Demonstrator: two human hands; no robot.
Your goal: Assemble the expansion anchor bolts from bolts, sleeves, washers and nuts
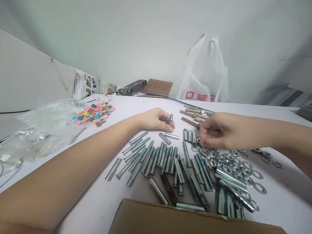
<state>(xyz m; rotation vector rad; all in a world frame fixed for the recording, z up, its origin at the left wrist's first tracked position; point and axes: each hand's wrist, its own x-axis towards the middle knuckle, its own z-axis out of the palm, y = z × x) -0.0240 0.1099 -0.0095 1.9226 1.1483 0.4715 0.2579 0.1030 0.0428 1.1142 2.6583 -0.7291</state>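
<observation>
My left hand (159,120) is closed around a small metal bolt piece (171,119), whose end sticks up between the fingers. Just below it lie two loose metal sleeves (172,136). My right hand (211,131) has its fingertips pinched together at the upper edge of the pile of washers and nuts (227,159); what it grips, if anything, is hidden. Upright short sleeves (189,136) stand to its left. Many bolts (148,159) lie fanned out in the middle, and assembled anchor bolts (190,122) rest behind my right hand.
A cardboard box edge (170,217) is at the near side. Coloured discs (95,113) and clear plastic wrap (44,130) lie on the left. A white plastic bag (204,71) and a brown slatted mat (159,87) are at the back.
</observation>
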